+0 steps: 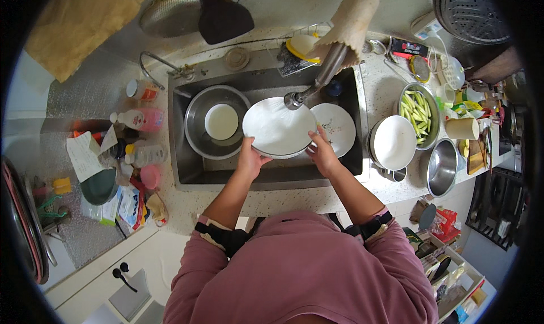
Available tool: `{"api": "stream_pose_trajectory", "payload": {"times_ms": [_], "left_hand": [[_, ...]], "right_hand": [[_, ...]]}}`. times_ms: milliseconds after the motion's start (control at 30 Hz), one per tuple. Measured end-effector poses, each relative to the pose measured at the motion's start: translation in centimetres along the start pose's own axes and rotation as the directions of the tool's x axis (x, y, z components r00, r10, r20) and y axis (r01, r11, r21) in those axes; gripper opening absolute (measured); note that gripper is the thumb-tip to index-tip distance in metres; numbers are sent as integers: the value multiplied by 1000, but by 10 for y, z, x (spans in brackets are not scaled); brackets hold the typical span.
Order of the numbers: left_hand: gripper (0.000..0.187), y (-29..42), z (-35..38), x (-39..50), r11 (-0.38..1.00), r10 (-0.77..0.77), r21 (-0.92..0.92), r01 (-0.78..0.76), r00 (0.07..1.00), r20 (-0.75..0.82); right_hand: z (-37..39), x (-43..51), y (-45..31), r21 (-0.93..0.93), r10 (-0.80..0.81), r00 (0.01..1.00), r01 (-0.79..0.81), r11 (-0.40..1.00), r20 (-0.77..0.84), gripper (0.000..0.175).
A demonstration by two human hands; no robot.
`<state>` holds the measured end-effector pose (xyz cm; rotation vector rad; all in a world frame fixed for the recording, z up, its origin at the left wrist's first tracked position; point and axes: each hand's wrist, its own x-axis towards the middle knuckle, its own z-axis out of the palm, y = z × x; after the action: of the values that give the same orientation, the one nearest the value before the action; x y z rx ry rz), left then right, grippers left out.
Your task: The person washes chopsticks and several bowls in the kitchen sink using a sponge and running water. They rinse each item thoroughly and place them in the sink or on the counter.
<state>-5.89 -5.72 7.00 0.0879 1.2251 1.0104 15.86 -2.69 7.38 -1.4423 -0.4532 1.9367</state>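
Note:
Above the steel sink (272, 179) I hold a large white bowl (278, 128) by its rim. My left hand (250, 159) grips its left edge, thumb on top, and my right hand (321, 152) grips the right edge. Water sprays into the bowl from the faucet head (293, 100), which hangs at its far rim. Left of the bowl, a steel basin (195, 133) stands in the sink with a small white bowl or dish (221, 121) inside. A white plate (340, 126) with a floral print lies in the sink to the right, partly behind my right hand.
On the right counter are stacked white bowls (393, 142), a steel bowl of cut green vegetables (415, 113) and another steel bowl (442, 167). Bottles, including a pink one (142, 119), line the left side. A black spatula (223, 18) hangs beyond the sink.

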Motion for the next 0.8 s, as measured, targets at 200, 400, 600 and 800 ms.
{"api": "stream_pose_trajectory", "payload": {"times_ms": [200,400,600,800], "left_hand": [[75,-12,-2,1,943,278,248,-221,934,-226],[75,-9,-6,6,839,458,413,-354,869,-188],[75,4,-11,-4,722,476,633,-280,864,-161],[75,25,-9,-19,418,438,902,-111,894,-93]], "right_hand": [[-53,118,-76,-254,-508,800,444,859,-320,42],[-69,248,-202,-985,-488,870,22,171,-65,66],[-57,211,-208,-955,-624,765,40,293,-159,64],[-43,131,-186,-936,-733,664,-142,-322,151,57]]}}
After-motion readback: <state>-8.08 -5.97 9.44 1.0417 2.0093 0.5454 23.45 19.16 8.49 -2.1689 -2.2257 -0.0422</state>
